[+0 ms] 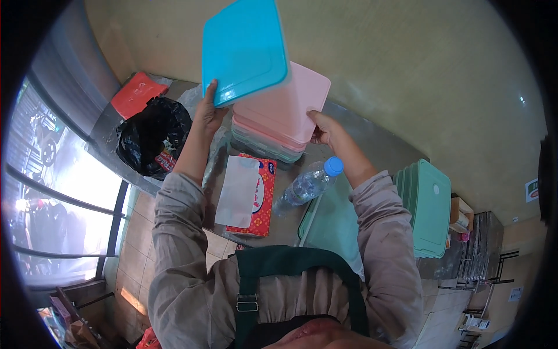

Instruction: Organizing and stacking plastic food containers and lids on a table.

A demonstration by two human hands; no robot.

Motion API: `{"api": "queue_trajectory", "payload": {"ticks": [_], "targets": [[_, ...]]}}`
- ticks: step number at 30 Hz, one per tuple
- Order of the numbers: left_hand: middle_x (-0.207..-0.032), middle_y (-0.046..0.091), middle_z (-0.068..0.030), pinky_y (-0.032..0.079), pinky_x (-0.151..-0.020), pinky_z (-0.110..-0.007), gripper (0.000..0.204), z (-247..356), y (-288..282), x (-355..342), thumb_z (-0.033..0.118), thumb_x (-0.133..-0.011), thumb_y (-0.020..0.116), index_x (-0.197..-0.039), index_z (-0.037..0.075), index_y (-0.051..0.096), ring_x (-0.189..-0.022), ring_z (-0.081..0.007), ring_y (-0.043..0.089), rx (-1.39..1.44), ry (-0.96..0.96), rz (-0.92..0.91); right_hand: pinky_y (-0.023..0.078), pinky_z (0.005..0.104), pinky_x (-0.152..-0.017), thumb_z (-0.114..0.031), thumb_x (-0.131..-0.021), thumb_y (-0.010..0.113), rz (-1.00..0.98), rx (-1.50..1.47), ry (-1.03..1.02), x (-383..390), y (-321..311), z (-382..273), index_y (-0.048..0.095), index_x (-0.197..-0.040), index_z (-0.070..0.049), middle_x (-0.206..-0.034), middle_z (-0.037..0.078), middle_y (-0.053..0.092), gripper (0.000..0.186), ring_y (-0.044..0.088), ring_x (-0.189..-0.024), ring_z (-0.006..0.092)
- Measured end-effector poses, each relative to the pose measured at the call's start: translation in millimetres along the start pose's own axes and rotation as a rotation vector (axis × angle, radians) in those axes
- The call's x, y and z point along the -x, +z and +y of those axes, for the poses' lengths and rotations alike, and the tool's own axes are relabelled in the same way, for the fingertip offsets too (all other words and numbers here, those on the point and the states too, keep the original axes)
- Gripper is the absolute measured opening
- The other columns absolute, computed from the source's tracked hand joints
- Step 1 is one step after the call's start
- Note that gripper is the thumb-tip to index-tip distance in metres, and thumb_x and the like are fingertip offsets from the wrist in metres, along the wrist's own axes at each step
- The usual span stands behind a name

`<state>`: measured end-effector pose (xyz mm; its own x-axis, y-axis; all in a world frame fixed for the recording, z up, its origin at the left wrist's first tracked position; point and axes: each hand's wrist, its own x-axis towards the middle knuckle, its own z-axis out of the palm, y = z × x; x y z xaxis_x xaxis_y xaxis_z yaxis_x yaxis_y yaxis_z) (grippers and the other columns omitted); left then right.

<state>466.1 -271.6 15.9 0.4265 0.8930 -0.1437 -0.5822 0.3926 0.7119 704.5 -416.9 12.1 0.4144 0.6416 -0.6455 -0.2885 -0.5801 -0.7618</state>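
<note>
My left hand (pixel 210 113) grips the near left corner of a plastic box with a bright blue lid (pixel 244 55), holding it tilted above the table. A pale translucent side shows under that lid. My right hand (pixel 326 129) is closed on the right edge of a pink lid (pixel 311 87), thumb on top. Whether a box hangs under this pink lid is hidden. Below both hands stands a stack of clear food containers (pixel 264 150), with pink and greenish layers. The blue-lidded box covers part of the pink lid.
A red tissue box (pixel 264 198) with white tissue and a blue-capped water bottle (pixel 308 185) stand close by. Left are a black plastic bag (pixel 154 136) and a red sheet (pixel 138 95). Green lids (pixel 430 209) stand stacked at right; another green lid (pixel 334 224) lies near my chest.
</note>
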Motion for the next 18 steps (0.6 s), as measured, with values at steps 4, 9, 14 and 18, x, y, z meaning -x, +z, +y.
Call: {"api": "queue_trajectory", "payload": {"ticks": [4,9,14,18], "targets": [[-0.112,0.046,-0.0130,0.038,-0.080,-0.044,0.064,-18,5,-16,0.035,-0.070,0.066,-0.117,0.002,0.038,-0.103,-0.0275,0.043,-0.010,-0.036,-0.067,0.040,0.0343,-0.069,-0.032,-0.077,0.051,0.051,-0.084,-0.028,-14,-3,5,0.053,-0.096,-0.012,-0.082,0.003,0.056,0.027,0.052,-0.072,0.0161],[-0.113,0.045,-0.0170,0.043,-0.077,-0.045,0.066,-20,-3,-24,0.033,-0.071,0.066,-0.115,-0.006,0.036,-0.101,-0.0297,0.047,-0.006,-0.033,-0.113,0.036,0.0263,-0.053,-0.031,-0.077,0.051,0.085,0.038,-0.080,-12,-4,3,0.053,-0.098,-0.016,-0.085,0.001,0.058,0.026,0.052,-0.067,0.0115],[-0.113,0.045,-0.0173,0.043,-0.075,-0.046,0.066,-16,4,-24,0.032,-0.072,0.065,-0.116,-0.005,0.034,-0.101,-0.0302,0.047,0.009,-0.003,-0.143,0.033,0.0324,-0.060,-0.026,-0.072,0.057,0.183,-0.147,-0.100,2,0,-6,0.057,-0.087,-0.013,-0.073,0.003,0.055,0.020,0.045,-0.061,0.0148],[-0.113,0.045,-0.0173,0.043,-0.073,-0.049,0.065,-13,5,-22,0.032,-0.072,0.065,-0.116,-0.005,0.035,-0.100,-0.0312,0.047,0.015,-0.005,-0.114,0.037,0.0350,-0.070,-0.025,-0.072,0.058,0.013,-0.411,-0.233,6,0,-6,0.056,-0.093,-0.011,-0.082,0.006,0.056,0.026,0.052,-0.073,0.0190]]}}
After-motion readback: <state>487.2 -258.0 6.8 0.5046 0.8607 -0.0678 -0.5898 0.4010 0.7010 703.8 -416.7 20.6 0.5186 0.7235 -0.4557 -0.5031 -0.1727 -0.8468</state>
